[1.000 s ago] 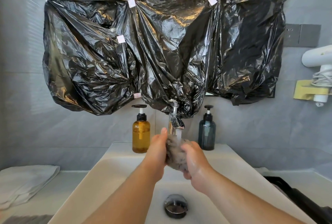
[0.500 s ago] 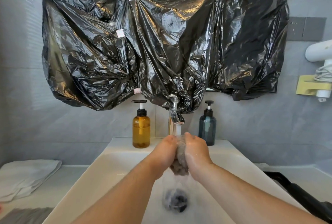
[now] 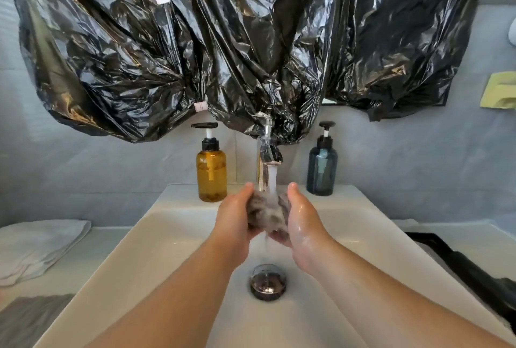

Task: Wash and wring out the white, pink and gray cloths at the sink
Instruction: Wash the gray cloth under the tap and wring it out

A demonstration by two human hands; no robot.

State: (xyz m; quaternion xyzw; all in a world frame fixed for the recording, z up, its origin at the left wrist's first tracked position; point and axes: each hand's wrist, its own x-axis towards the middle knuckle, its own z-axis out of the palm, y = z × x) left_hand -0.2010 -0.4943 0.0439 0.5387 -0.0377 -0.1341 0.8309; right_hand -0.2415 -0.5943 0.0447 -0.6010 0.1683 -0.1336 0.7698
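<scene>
A bunched, wet gray cloth [image 3: 265,212] is held under the running faucet [image 3: 268,152], above the white sink [image 3: 156,238]. My left hand [image 3: 236,222] grips its left side and my right hand [image 3: 303,219] its right side, thumbs up, with water streaming through the cloth to the drain [image 3: 267,285]. A folded white cloth [image 3: 39,247] lies on the counter at the left. Another gray cloth [image 3: 30,317] shows at the bottom left corner. No pink cloth is visible.
An amber pump bottle [image 3: 211,171] stands left of the faucet, a dark blue one [image 3: 321,170] to its right. Black plastic sheeting [image 3: 223,40] covers the wall above. A black object [image 3: 458,264] lies on the counter at the right.
My hands have spread apart, opening the gray cloth under the stream; half a second ago they were pressed together squeezing it. The view has tilted downward.
</scene>
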